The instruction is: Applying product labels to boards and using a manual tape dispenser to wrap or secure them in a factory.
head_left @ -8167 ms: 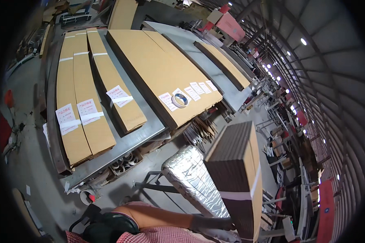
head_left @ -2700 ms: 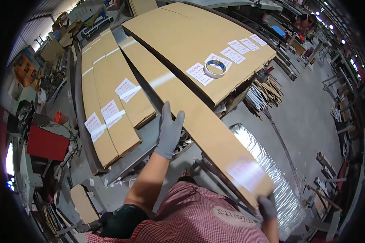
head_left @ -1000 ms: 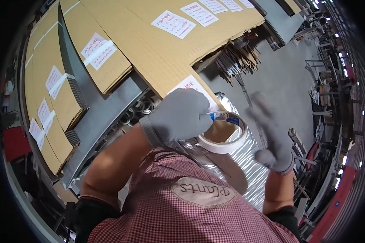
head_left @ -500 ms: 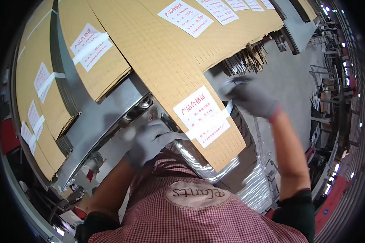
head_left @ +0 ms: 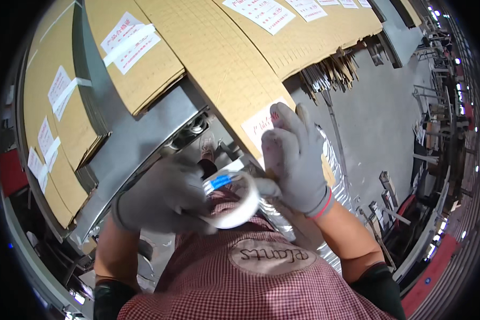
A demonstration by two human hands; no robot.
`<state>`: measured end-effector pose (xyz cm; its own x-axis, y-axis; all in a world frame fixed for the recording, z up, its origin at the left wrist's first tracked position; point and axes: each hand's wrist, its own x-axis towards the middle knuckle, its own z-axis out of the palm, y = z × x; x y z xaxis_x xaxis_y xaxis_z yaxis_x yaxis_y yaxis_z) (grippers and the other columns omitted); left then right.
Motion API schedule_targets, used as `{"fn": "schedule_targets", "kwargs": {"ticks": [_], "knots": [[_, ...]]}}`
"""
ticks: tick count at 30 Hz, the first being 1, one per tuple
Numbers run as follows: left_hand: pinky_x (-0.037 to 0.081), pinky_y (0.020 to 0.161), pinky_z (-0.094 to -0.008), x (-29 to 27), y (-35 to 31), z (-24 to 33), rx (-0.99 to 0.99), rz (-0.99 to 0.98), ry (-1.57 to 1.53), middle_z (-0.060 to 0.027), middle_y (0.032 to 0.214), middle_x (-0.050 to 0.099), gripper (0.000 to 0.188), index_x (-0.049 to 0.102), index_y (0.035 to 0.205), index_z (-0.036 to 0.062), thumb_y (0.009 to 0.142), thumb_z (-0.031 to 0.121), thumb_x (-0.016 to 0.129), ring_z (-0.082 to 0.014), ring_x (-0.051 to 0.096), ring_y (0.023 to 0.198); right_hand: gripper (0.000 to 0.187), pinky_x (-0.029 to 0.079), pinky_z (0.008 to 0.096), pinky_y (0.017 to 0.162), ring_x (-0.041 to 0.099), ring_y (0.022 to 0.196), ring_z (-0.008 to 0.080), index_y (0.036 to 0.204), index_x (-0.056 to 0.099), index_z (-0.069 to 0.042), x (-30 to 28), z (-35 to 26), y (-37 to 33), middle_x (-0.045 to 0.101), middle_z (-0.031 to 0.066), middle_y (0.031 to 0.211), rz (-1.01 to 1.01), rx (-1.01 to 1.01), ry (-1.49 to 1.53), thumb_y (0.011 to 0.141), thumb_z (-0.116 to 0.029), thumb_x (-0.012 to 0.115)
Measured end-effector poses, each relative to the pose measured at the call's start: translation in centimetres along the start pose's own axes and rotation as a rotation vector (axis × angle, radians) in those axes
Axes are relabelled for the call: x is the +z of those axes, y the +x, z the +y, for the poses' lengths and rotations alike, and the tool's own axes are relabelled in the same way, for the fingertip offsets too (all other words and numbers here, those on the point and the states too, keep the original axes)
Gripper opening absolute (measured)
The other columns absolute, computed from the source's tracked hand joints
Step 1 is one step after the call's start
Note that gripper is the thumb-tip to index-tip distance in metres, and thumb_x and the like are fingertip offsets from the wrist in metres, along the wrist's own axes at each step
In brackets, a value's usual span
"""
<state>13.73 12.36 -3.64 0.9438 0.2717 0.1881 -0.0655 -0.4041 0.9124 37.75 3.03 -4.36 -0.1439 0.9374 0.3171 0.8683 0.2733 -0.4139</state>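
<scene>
A roll of clear-white tape [head_left: 242,216] with a blue patch inside its ring is held in my left hand [head_left: 162,194], left of the narrow end of a long cardboard stack [head_left: 218,69]. My left fingers close round the roll's left side and are partly blurred. My right hand [head_left: 298,154] lies across the stack's narrow end, fingers bent over the top and thumb reaching past its left edge, close to the roll. It covers much of a white paper label [head_left: 258,125] with red print. Whether tape runs under my right fingers is hidden.
More labelled cardboard stacks lie left, one [head_left: 136,64] bound with white tape, on a grey metal table [head_left: 160,114] with a curved-looking edge. Cardboard offcuts [head_left: 330,74] stick out beneath the right-hand sheets. Shiny silver wrapping [head_left: 330,154] is under the stack's end. Metal racks stand far right.
The tape roll, earlier in my raised right hand on the stack's right, is now in my left hand on its left. My right hand has come down onto the label. The view has shifted slightly.
</scene>
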Motion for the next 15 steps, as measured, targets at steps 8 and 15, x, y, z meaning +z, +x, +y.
{"fn": "schedule_targets", "kwargs": {"ticks": [8,15], "knots": [[0.038,0.100,-0.0478,2.6,11.1,-4.2,0.284,0.279,0.694,-0.0150,0.112,0.060,0.047,0.072,0.096,0.0088,0.087,0.053,0.057,-0.0368,0.053,0.112,0.037,0.040,0.0391,0.099,0.058,0.106,0.0251,0.110,0.061,0.005,-6.6,9.2,-0.5,0.064,0.0144,0.110,-0.113,0.721,0.928,0.083,-0.021,0.067],[0.022,0.114,-0.0474,0.9,9.6,-3.2,-0.013,0.065,0.650,-0.0124,0.131,0.054,0.073,0.058,0.129,0.0187,0.072,0.062,0.068,-0.0326,0.042,0.130,0.024,0.046,0.0406,0.087,0.064,0.068,0.0302,0.068,0.067,-0.013,-9.4,5.2,6.6,0.063,0.0088,0.065,-0.591,-0.021,-0.237,0.082,-0.032,0.069]]}}
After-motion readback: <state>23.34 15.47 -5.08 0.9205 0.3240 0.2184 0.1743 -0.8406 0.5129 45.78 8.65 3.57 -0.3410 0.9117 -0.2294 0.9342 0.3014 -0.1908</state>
